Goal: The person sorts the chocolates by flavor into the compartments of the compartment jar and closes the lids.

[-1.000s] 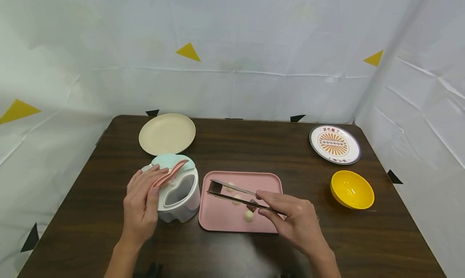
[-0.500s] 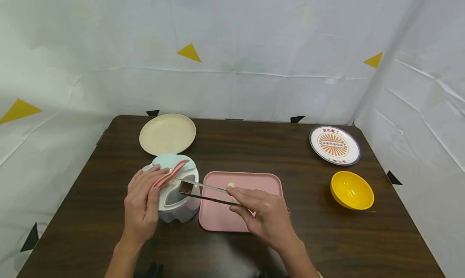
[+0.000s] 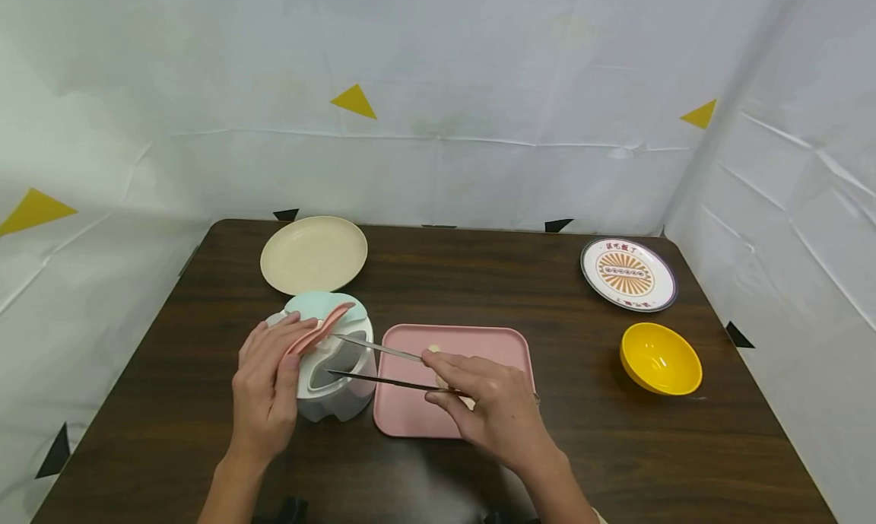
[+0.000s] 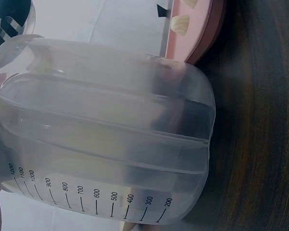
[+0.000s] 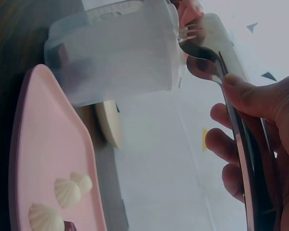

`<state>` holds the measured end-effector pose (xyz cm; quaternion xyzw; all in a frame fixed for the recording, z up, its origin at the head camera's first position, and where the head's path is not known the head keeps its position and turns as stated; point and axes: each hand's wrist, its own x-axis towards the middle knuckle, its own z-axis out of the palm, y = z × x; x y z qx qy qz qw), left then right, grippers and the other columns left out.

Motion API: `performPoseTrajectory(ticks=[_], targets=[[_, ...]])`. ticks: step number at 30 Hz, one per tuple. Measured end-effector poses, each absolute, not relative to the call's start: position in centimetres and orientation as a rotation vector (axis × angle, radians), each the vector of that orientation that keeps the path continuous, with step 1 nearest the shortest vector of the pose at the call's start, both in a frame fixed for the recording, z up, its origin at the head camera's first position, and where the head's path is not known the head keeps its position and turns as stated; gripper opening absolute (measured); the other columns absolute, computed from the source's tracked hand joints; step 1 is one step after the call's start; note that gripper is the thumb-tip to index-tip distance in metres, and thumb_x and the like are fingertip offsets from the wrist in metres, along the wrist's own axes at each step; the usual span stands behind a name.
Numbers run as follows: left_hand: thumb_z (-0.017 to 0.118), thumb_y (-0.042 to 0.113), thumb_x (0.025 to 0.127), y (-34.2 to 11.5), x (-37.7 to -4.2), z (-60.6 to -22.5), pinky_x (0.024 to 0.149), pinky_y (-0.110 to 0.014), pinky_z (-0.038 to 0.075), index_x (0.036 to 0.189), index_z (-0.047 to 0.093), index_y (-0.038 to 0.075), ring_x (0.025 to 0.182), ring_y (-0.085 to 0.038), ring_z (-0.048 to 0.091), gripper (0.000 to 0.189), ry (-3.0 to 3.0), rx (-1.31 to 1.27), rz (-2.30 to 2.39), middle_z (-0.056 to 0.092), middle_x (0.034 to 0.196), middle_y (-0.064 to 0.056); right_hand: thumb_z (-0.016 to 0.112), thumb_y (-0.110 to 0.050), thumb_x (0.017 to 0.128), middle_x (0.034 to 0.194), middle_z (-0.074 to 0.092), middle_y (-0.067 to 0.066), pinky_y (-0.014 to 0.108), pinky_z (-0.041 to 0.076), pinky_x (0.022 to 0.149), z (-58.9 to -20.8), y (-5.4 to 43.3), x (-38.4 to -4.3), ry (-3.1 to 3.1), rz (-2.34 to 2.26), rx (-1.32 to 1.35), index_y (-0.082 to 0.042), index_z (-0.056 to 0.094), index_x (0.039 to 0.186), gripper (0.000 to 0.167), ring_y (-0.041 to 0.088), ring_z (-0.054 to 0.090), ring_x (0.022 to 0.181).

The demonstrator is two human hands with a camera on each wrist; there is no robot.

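Note:
My left hand [image 3: 267, 383] holds up the pink flap [image 3: 327, 328] of a clear storage canister [image 3: 335, 404], leaving one compartment uncovered. With the thumb and fingers of my right hand [image 3: 496, 402] I hold metal serving tongs [image 3: 385, 348]. One tong end is a fork and the other a spoon, as the right wrist view shows. Those ends are spread over the uncovered compartment with nothing between them. Through the canister wall a dark patch [image 5: 62, 52] shows near the bottom. White shell-shaped chocolates [image 5: 67, 193] lie on the pink tray [image 3: 411, 419], partly hidden by my right hand in the head view.
The tray stands just right of the canister. Behind the canister is a cream plate [image 3: 313, 255]. At the right are a patterned white plate [image 3: 628, 274] and a yellow bowl [image 3: 661, 359]. White sheeting [image 3: 438, 178] rises beyond the table's back edge.
My right hand has moved left, bringing the tongs from above the tray to above the canister. The tongs have spread, and the brown block between their ends is gone. My left hand stays put.

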<state>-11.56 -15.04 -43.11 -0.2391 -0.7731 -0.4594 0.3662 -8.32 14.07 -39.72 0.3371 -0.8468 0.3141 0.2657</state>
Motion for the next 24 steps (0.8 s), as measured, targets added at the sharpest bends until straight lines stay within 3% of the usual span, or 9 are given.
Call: performPoseTrajectory(ticks=[8,12,19,24], targets=[[0.048,0.015,0.099,-15.0,-11.6,-43.1,0.111,-0.053,0.022,0.115,0.070,0.002,0.120,-0.037,0.056,0.030,-1.991,-0.618,-1.186,0.068,0.114,-0.017,0.083,-0.016,0.077,0.112,0.071,-0.003,0.019,0.052,0.066,-39.5,15.0,-8.0,-2.316,0.923,0.891,-0.012,0.066,0.129,0.055,0.003,0.067,0.076],[0.048,0.015,0.098,-15.0,-11.6,-43.1,0.111,-0.053,0.022,0.115,0.069,0.003,0.121,-0.036,0.056,0.030,-1.997,-0.613,-1.187,0.068,0.115,-0.016,0.085,-0.016,0.073,0.106,0.071,-0.010,0.020,0.050,0.060,-39.7,16.3,-7.5,-2.373,0.891,0.797,-0.017,0.066,0.129,0.059,-0.004,0.064,0.071],[0.048,0.015,0.098,-15.0,-11.5,-43.0,0.111,-0.053,0.021,0.116,0.069,0.003,0.121,-0.036,0.055,0.030,-2.004,-0.612,-1.188,0.068,0.115,-0.016,0.086,-0.025,0.074,0.108,0.069,-0.016,0.023,0.045,0.057,-41.1,20.5,-6.8,-2.591,0.796,0.550,-0.023,0.067,0.129,0.058,-0.001,0.058,0.072],[0.048,0.016,0.098,-15.0,-11.5,-43.1,0.111,-0.053,0.022,0.116,0.069,0.003,0.121,-0.036,0.056,0.030,-2.004,-0.610,-1.183,0.068,0.115,-0.015,0.087,-0.025,0.073,0.087,0.066,-0.020,0.023,0.037,0.051,-41.9,23.0,-6.2,-2.740,0.732,0.358,-0.024,0.069,0.126,0.056,-0.002,0.046,0.058]])
